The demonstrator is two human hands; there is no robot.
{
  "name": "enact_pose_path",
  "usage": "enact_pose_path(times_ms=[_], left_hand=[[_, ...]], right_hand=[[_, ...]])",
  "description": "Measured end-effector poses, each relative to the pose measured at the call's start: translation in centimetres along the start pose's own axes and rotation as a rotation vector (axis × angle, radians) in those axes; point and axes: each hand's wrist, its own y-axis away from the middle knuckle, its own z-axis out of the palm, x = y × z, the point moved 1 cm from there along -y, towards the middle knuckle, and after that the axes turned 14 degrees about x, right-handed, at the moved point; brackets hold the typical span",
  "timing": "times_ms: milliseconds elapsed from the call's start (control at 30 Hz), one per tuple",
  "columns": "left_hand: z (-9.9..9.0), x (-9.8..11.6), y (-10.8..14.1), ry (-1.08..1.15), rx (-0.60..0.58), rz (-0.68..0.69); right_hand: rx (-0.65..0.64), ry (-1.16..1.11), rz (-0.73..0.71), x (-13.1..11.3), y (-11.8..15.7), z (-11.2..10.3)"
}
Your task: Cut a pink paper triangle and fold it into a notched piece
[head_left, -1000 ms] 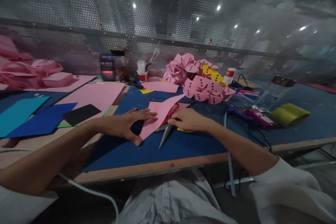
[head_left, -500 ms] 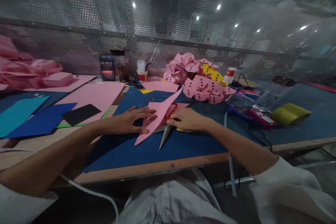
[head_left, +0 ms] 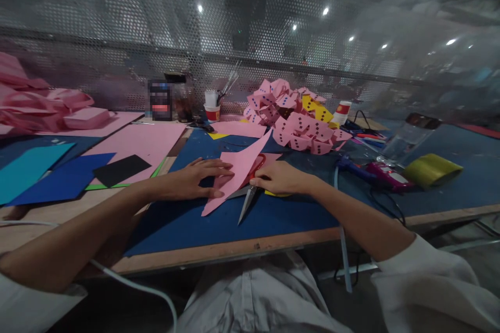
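Scissors (head_left: 247,205) aslant, one blade nearward.

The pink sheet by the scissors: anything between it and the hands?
Nothing visible separates the left hand from the pink sheet; they touch. The scissors, held in the right hand, lie between that hand and the sheet.
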Motion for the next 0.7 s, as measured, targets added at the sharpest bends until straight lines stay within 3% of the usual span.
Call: enact_pose_path(times_ms=[267, 400, 533, 700], left_hand=[[-1.0, 1.0, -0.6, 0.017, 0.162, 0.011], [-1.0, 1.8, -0.5, 0.033, 0.095, 0.032], [-1.1, 2.2, -0.7, 0.059, 0.032, 0.045], [-2.1, 2.8, -3.3, 0.031, 0.013, 0.076]], right_hand=[[-0.01, -0.082, 0.066, 2.6, 1.8, -3.9], [-0.03, -0.117, 0.123, 3.8, 2.8, -6.1], [-0.07, -0.077, 0.133, 4.0, 3.4, -6.7], [0.023, -0.112, 0.142, 4.0, 3.6, -7.8]])
